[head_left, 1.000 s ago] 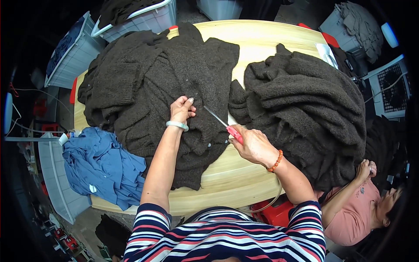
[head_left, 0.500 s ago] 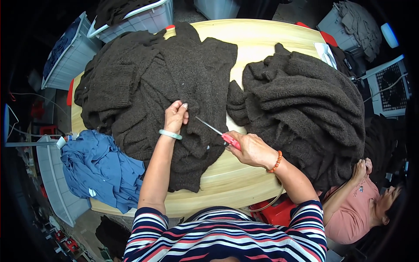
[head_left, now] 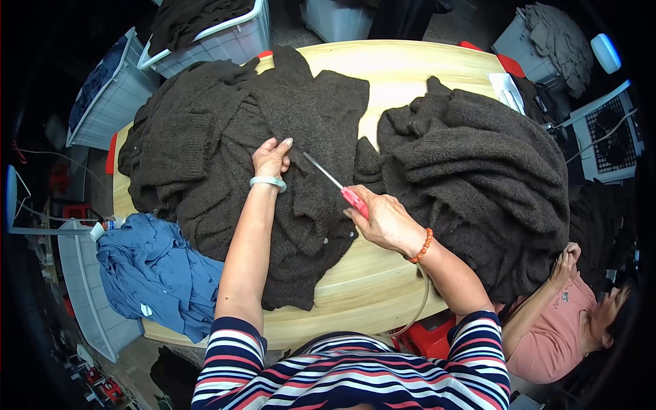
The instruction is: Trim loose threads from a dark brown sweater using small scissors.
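Head view — wooden table, white bins

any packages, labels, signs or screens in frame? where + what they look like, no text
Clear plastic packet: far right table edge, flat, whitish.
White tag: small patch on the blue cloth, lower left.
No signs or screens visible.
For reference: left hand rests on the dark knit garment; right hand grips a red-handled tool.
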A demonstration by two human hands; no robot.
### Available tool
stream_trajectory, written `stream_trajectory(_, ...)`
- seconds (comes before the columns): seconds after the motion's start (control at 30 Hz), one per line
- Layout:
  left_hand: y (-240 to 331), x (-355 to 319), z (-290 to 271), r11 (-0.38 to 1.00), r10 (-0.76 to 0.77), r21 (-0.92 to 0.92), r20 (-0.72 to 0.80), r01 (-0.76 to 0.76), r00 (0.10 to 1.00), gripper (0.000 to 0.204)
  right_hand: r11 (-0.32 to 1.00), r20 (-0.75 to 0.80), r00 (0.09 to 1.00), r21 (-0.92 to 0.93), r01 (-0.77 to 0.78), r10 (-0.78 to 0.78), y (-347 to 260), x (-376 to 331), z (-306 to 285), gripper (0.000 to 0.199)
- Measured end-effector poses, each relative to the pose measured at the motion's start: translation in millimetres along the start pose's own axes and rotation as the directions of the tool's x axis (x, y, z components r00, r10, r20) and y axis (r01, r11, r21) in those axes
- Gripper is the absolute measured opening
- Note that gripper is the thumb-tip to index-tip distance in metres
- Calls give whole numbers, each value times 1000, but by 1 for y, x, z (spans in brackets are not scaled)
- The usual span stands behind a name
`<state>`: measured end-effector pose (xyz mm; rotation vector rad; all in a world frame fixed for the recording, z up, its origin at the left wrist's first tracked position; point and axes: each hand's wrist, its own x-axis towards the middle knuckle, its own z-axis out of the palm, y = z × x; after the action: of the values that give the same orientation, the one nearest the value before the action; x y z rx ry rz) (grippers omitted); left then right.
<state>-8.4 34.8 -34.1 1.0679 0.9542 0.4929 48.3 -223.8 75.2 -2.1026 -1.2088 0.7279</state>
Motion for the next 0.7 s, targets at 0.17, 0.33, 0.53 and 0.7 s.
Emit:
stream_trajectory(0.17, -26, 10, -12, 995, 73, -77, 158, -61, 985, 14, 992, 0, 997, -94, -81, 81, 0, 17, 8, 33)
stream_trajectory(0.33, -37, 8, -19, 990, 107, -116, 213, -83, 971, 9, 977, 31, 990, -170, -131, 138, -4, 26, 7, 33)
stream_trajectory(0.53, -48, 8, -22, 960, 259, -174, 263, -218, 929, 9, 989, 129, 986, -113, -93, 108, -4, 18, 4, 31)
stream_trajectory(0.7, -48, 7, -23, 962, 262, -160, 308, -222, 915, 13, 988, 127, 990, -148, -38, 57, 1, 11, 12, 31)
